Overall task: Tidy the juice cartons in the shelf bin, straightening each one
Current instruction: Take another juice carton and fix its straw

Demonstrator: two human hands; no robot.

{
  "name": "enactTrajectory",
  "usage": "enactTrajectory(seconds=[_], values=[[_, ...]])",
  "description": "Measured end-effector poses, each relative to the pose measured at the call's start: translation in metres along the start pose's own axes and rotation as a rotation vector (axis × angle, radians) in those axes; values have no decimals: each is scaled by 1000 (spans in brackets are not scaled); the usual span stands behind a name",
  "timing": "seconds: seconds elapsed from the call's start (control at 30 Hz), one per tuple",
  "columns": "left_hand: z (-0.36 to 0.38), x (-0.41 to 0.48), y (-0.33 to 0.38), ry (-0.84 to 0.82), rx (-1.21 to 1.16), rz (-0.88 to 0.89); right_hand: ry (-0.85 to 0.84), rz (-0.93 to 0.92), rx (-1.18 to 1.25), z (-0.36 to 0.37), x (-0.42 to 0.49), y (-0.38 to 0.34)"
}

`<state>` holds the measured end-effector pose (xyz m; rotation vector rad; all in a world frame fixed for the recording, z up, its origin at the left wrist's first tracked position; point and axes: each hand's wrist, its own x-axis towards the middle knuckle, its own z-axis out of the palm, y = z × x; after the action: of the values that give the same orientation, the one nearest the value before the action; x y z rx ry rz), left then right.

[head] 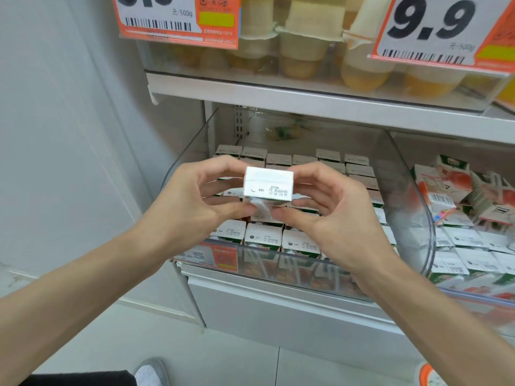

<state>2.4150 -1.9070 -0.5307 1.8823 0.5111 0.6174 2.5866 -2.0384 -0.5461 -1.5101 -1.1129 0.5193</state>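
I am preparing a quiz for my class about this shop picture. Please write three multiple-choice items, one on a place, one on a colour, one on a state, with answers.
1. Where is the held carton?
A. Over the clear bin of cartons.
B. On the floor.
C. On the upper shelf.

2. What colour frames the 9.9 price tag?
A. Blue.
B. Orange.
C. Black.

3. How is the carton held?
A. By one hand only.
B. By no hand.
C. By both hands.

Answers: 1 A, it is held above the bin's rows; 2 B, the tag's border is orange; 3 C, the left hand and the right hand each grip a side.
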Motion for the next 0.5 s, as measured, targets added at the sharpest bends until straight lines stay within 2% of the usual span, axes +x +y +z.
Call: enactTrajectory(seconds=[0.2, 0.5], values=[[-1, 1, -2, 15, 28, 32, 25, -14, -22, 1, 0, 1], [1, 3, -1, -12, 16, -122, 8, 130, 82, 5, 0, -2]])
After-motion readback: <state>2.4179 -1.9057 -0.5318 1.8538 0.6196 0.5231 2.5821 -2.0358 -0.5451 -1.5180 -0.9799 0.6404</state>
